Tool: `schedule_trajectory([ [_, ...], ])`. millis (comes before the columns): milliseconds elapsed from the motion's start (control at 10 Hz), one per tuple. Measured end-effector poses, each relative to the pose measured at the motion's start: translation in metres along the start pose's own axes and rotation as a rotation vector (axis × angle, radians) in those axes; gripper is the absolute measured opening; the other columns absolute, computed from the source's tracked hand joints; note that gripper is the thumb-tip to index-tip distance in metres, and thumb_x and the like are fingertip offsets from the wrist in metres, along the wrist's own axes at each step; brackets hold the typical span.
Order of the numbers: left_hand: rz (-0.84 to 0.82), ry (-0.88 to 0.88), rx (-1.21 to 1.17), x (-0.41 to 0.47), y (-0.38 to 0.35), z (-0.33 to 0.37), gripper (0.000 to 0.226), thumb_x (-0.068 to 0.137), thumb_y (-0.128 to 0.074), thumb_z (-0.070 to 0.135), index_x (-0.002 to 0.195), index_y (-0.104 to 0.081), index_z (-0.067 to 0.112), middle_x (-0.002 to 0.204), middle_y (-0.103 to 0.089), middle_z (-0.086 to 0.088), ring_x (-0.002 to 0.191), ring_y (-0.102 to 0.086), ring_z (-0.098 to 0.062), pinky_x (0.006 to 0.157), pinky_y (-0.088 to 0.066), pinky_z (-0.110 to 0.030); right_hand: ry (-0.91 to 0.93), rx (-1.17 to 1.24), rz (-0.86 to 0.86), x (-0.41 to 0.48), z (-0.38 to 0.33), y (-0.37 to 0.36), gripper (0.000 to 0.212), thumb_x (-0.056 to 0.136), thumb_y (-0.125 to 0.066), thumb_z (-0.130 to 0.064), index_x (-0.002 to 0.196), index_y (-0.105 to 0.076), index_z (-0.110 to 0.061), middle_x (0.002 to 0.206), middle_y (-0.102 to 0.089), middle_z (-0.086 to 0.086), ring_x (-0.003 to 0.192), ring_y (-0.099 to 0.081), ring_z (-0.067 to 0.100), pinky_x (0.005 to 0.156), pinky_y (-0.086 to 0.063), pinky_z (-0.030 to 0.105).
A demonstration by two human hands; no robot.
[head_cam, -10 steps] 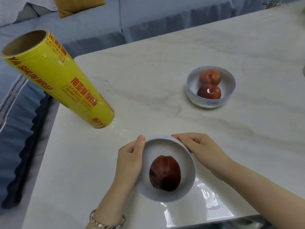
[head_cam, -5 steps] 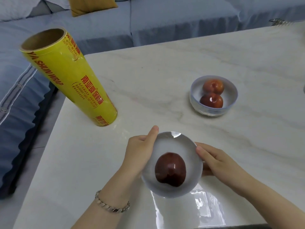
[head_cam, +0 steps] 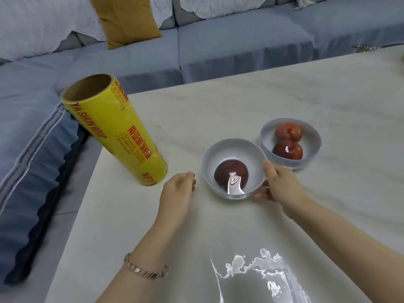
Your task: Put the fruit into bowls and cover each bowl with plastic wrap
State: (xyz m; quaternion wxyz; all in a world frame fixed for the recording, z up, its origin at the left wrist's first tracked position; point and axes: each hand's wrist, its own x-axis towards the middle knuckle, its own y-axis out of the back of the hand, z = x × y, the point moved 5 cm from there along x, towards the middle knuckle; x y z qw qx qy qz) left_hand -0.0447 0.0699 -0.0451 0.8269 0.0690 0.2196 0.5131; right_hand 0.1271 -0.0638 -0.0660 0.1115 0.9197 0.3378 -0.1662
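Observation:
A white bowl point(head_cam: 220, 156) holding one dark red fruit point(head_cam: 225, 172) stands on the marble table, with glossy plastic wrap stretched over it. My right hand point(head_cam: 278, 183) grips its right rim, thumb on top. My left hand point(head_cam: 178, 189) is just left of the bowl, off it, fingers loosely curled and holding nothing. A second white bowl point(head_cam: 310, 136) with two red fruits point(head_cam: 288, 141) sits right behind, touching or almost touching the first. The yellow roll of plastic wrap point(head_cam: 113, 130) stands upright at the table's left edge.
The marble table point(head_cam: 240, 106) has its left edge beside the roll. A blue sofa point(head_cam: 218, 40) with a mustard cushion point(head_cam: 126, 18) runs behind and to the left. Glare, perhaps loose film, shines on the table near me point(head_cam: 258, 272).
The near bowl has moved away from me to beside the second bowl. My left hand has let go of it; my right hand still holds its rim.

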Motion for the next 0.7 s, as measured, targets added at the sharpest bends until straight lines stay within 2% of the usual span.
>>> schedule_trajectory([
  [100, 0.006, 0.009, 0.021, -0.007, 0.009, -0.016, 0.018, 0.092, -0.052, 0.022, 0.077, -0.063, 0.023, 0.089, -0.068, 0.002, 0.096, -0.064, -0.022, 0.089, -0.048, -0.039, -0.03, -0.034, 0.019, 0.019, 0.001, -0.009, 0.037, 0.099, -0.033, -0.031, 0.079, -0.055, -0.009, 0.071, -0.06, 0.012, 0.047, -0.063, 0.021, 0.048, -0.056, 0.027],
  [200, 0.003, 0.015, 0.036, -0.01, 0.012, -0.028, 0.018, 0.092, -0.053, 0.02, 0.08, -0.065, 0.024, 0.088, -0.068, 0.004, 0.094, -0.064, -0.019, 0.089, -0.048, -0.037, -0.049, -0.062, 0.029, 0.026, 0.005, -0.009, 0.038, 0.099, -0.033, -0.033, 0.074, -0.054, -0.013, 0.069, -0.061, 0.011, 0.057, -0.064, 0.03, 0.06, -0.059, 0.037],
  [300, -0.013, 0.004, 0.067, -0.01, 0.01, -0.031, 0.019, 0.092, -0.052, 0.018, 0.08, -0.064, 0.027, 0.088, -0.068, 0.007, 0.093, -0.064, -0.016, 0.088, -0.048, -0.036, -0.042, -0.133, 0.036, 0.026, 0.008, -0.004, 0.041, 0.099, -0.032, -0.035, 0.076, -0.054, -0.011, 0.067, -0.064, 0.019, 0.062, -0.067, 0.035, 0.068, -0.058, 0.042],
  [400, -0.049, -0.041, 0.125, -0.007, 0.002, -0.024, 0.018, 0.093, -0.05, 0.017, 0.089, -0.062, 0.029, 0.094, -0.067, 0.005, 0.094, -0.064, -0.014, 0.086, -0.048, -0.031, 0.031, -0.359, 0.043, 0.023, 0.003, 0.007, 0.048, 0.097, -0.036, -0.037, 0.07, -0.059, -0.005, 0.057, -0.066, 0.011, 0.049, -0.065, 0.024, 0.063, -0.057, 0.033],
  [500, -0.039, -0.116, 0.218, -0.003, -0.002, -0.008, 0.017, 0.091, -0.05, 0.019, 0.102, -0.061, 0.026, 0.098, -0.066, 0.003, 0.094, -0.063, -0.016, 0.084, -0.049, -0.03, 0.111, -0.736, 0.01, 0.019, -0.014, 0.012, 0.055, 0.096, -0.036, -0.039, 0.063, -0.06, -0.004, 0.059, -0.068, 0.009, 0.054, -0.064, 0.021, 0.066, -0.053, 0.029],
  [600, -0.049, -0.281, 0.357, 0.003, -0.011, 0.039, 0.013, 0.09, -0.05, 0.02, 0.101, -0.056, 0.024, 0.081, -0.061, 0.003, 0.08, -0.06, -0.018, 0.07, -0.045, -0.028, 0.113, -1.105, -0.1, 0.016, -0.043, 0.013, 0.039, 0.094, -0.038, -0.034, 0.063, -0.05, -0.015, 0.089, -0.071, 0.01, 0.079, -0.067, 0.026, 0.078, -0.054, 0.034],
  [700, -0.195, -0.283, 0.592, 0.02, -0.031, 0.08, 0.01, 0.089, -0.05, 0.024, 0.095, -0.058, 0.019, 0.082, -0.059, 0.002, 0.08, -0.057, -0.02, 0.069, -0.043, -0.027, 0.085, -1.153, -0.269, 0.009, -0.075, 0.011, 0.034, 0.092, -0.04, -0.03, 0.067, -0.054, -0.013, 0.08, -0.07, 0.008, 0.067, -0.061, 0.019, 0.067, -0.05, 0.027],
])
